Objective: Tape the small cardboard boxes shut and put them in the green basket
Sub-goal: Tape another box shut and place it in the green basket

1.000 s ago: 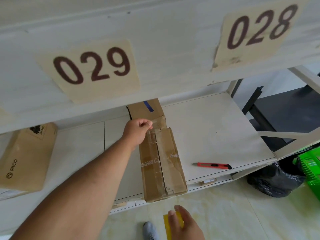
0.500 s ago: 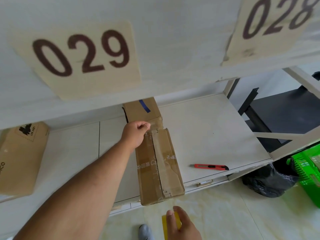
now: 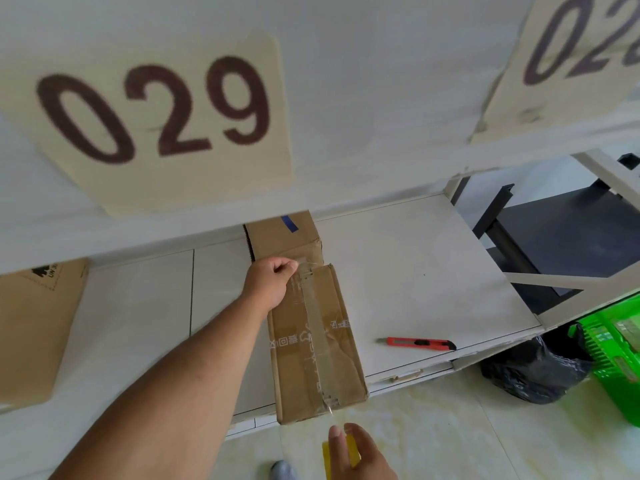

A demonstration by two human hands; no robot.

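1. Long brown cardboard box (image 3: 317, 344): lies lengthwise on the white shelf board (image 3: 415, 271), its near end overhanging the front edge, probably so the seam is easy to reach from where the person stands
2. Left hand (image 3: 270, 284): rests at the far end of the box, fingers (image 3: 287, 268) curled together and pinching the free end of the clear tape (image 3: 313, 323), apparently pinning it to the cardboard so the strip stays anchored
3. Clear tape: runs along the centre seam from the pinched far end to the near edge, where a thin strand leads down toward the right hand
4. Right hand (image 3: 360, 455): below the box's near end, over the pale floor, fingers closed round a yellow tape holder (image 3: 353, 452); the pose suggests the strip is being held taut along the seam
5. Red utility knife (image 3: 420, 342): lies on the shelf board to the right of the box, near but apart, handy for cutting the strip
6. Green plastic basket (image 3: 616, 362): stands on the floor at the right edge, well apart from the box, which is not yet in it
7. Second brown box (image 3: 284, 237): sits just behind the first, partly hidden under the upper shelf
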